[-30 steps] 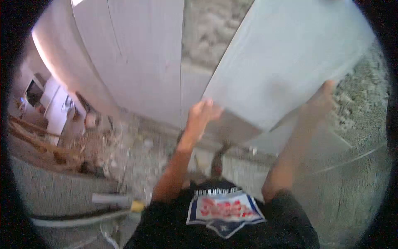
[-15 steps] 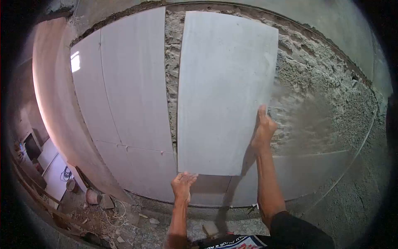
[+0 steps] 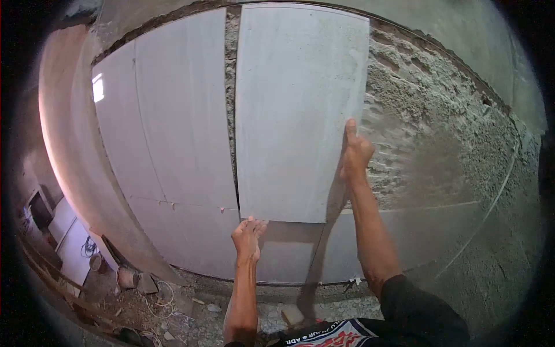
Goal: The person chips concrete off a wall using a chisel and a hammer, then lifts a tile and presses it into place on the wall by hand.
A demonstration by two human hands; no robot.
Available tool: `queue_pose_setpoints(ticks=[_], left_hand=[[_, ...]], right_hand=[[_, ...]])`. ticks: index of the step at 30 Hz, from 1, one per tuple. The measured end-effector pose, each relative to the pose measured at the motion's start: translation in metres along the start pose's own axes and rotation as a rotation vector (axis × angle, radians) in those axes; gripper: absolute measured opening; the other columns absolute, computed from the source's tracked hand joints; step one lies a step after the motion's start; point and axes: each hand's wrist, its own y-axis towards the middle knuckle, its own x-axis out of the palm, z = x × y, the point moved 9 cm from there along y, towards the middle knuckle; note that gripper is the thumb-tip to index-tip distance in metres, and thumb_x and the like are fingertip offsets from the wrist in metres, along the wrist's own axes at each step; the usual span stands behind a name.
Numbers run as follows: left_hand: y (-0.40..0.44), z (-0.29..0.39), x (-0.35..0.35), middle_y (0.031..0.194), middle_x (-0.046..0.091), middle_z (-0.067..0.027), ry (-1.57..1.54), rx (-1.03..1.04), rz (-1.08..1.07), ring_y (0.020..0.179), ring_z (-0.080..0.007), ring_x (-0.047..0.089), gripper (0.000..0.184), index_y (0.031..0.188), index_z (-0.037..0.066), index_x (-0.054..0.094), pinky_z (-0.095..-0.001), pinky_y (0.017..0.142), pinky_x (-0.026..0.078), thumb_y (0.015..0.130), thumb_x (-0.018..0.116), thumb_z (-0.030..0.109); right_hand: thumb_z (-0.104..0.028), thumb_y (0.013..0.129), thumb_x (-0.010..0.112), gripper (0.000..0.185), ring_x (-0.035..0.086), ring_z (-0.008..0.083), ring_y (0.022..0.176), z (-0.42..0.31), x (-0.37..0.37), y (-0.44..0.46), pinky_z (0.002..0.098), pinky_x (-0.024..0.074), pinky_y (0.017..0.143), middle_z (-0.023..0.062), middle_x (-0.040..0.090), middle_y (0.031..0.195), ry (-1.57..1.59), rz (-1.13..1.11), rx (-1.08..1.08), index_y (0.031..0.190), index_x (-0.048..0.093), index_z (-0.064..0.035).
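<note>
A large white wall tile (image 3: 298, 110) stands upright against the rough wall, held in both hands. My left hand (image 3: 248, 238) grips its bottom edge near the lower left corner, fingers under the edge. My right hand (image 3: 356, 151) clasps its right edge, the thumb on the front face and the fingers hidden behind. To the left are fixed white tiles (image 3: 179, 115), with a narrow strip of mortar showing between them and the held tile. Its bottom edge is close to the lower row of tiles (image 3: 289, 248).
Rough mortar (image 3: 428, 133) covers the wall on the right. A thin pale cord (image 3: 483, 222) hangs down there. Small spacers (image 3: 222, 209) sit in the left tile joint. Buckets (image 3: 127, 277), rubble and a coiled wire (image 3: 163, 294) lie at lower left. A curved column (image 3: 69, 127) stands left.
Both hands have carried the tile up and to the left, narrowing the mortar strip beside the fixed tiles. The grips look the same, and the view has shifted slightly.
</note>
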Motion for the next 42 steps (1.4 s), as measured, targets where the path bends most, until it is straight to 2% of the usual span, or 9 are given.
queue_pose_setpoints(ticks=[3, 12, 15, 19, 21, 27, 30, 33, 42], left_hand=[[0.002, -0.001, 0.005, 0.091, 0.064, -0.0094, -0.028, -0.039, 0.034, 0.085, -0.0227, 0.069, 0.015, 0.100, -0.003, 0.061, -0.0353, 0.082, 0.062, 0.099, 0.068, 0.011], [0.019, -0.006, 0.006, 0.104, 0.058, -0.0118, 0.019, -0.034, 0.000, 0.101, -0.0272, 0.063, 0.024, 0.104, -0.009, 0.058, -0.0444, 0.096, 0.058, 0.101, 0.063, 0.014], [0.021, -0.002, 0.016, 0.090, 0.057, -0.0068, 0.015, 0.004, 0.028, 0.083, -0.0195, 0.062, 0.020, 0.095, 0.000, 0.057, -0.0369, 0.084, 0.061, 0.101, 0.067, 0.017], [0.021, 0.000, 0.018, 0.088, 0.057, -0.0065, 0.028, 0.005, 0.043, 0.082, -0.0190, 0.062, 0.018, 0.091, 0.002, 0.058, -0.0416, 0.088, 0.061, 0.102, 0.065, 0.014], [0.027, -0.005, 0.016, 0.086, 0.058, -0.0069, -0.062, -0.008, 0.040, 0.079, -0.0185, 0.062, 0.017, 0.089, 0.001, 0.059, -0.0430, 0.090, 0.062, 0.101, 0.064, 0.011], [0.036, -0.012, 0.007, 0.090, 0.061, -0.0122, -0.065, -0.055, 0.152, 0.081, -0.0241, 0.068, 0.019, 0.096, -0.006, 0.059, -0.0360, 0.082, 0.065, 0.099, 0.067, 0.010], [0.039, -0.010, 0.004, 0.092, 0.062, -0.0140, -0.064, -0.040, 0.173, 0.081, -0.0256, 0.069, 0.022, 0.096, -0.008, 0.058, -0.0356, 0.081, 0.065, 0.099, 0.067, 0.012], [0.037, -0.013, 0.006, 0.092, 0.062, -0.0143, -0.102, -0.046, 0.193, 0.080, -0.0250, 0.069, 0.022, 0.095, -0.007, 0.057, -0.0356, 0.081, 0.066, 0.098, 0.068, 0.011], [0.039, -0.019, 0.003, 0.089, 0.061, -0.0132, -0.096, -0.025, 0.262, 0.077, -0.0241, 0.068, 0.018, 0.098, -0.009, 0.057, -0.0367, 0.080, 0.066, 0.096, 0.068, 0.005]], right_hand=[[-0.047, 0.096, 0.073, 0.060, 0.035, 0.0096, 0.056, 0.014, -0.004, 0.010, 0.0312, 0.0301, 0.050, -0.0054, 0.043, 0.059, -0.101, -0.036, 0.001, 0.056, 0.046, -0.0118], [-0.057, 0.094, 0.071, 0.065, 0.035, 0.0110, 0.055, 0.009, 0.002, 0.012, 0.0316, 0.0296, 0.050, -0.0052, 0.042, 0.058, -0.181, -0.036, -0.040, 0.056, 0.042, -0.0140], [-0.060, 0.093, 0.071, 0.066, 0.036, 0.0117, 0.056, 0.011, 0.000, 0.016, 0.0323, 0.0316, 0.050, -0.0042, 0.043, 0.058, -0.217, -0.051, -0.053, 0.056, 0.042, -0.0130], [-0.062, 0.091, 0.071, 0.069, 0.038, 0.0133, 0.056, 0.024, -0.005, 0.032, 0.0339, 0.0348, 0.050, -0.0016, 0.043, 0.058, -0.430, -0.041, -0.093, 0.056, 0.043, -0.0098], [-0.051, 0.090, 0.079, 0.060, 0.035, 0.0100, 0.052, 0.036, -0.004, 0.046, 0.0328, 0.0289, 0.047, -0.0061, 0.040, 0.058, -0.418, -0.080, -0.152, 0.057, 0.042, -0.0168], [-0.037, 0.093, 0.079, 0.055, 0.041, 0.0122, 0.052, 0.016, 0.007, 0.012, 0.0346, 0.0365, 0.049, -0.0022, 0.048, 0.059, -0.186, 0.017, -0.285, 0.057, 0.045, -0.0130], [-0.036, 0.094, 0.079, 0.056, 0.043, 0.0120, 0.052, 0.028, 0.012, 0.014, 0.0340, 0.0381, 0.049, -0.0017, 0.049, 0.059, 0.034, -0.010, -0.220, 0.056, 0.044, -0.0126], [-0.049, 0.086, 0.080, 0.061, 0.044, 0.0176, 0.057, 0.036, 0.002, 0.022, 0.0382, 0.0374, 0.053, 0.0019, 0.049, 0.063, -0.146, 0.037, -0.203, 0.059, 0.054, -0.0013], [-0.036, 0.096, 0.074, 0.054, 0.029, 0.0143, 0.050, -0.002, 0.017, -0.009, 0.0347, 0.0270, 0.047, -0.0040, 0.037, 0.058, -0.314, 0.151, -0.255, 0.061, 0.037, -0.0171]])
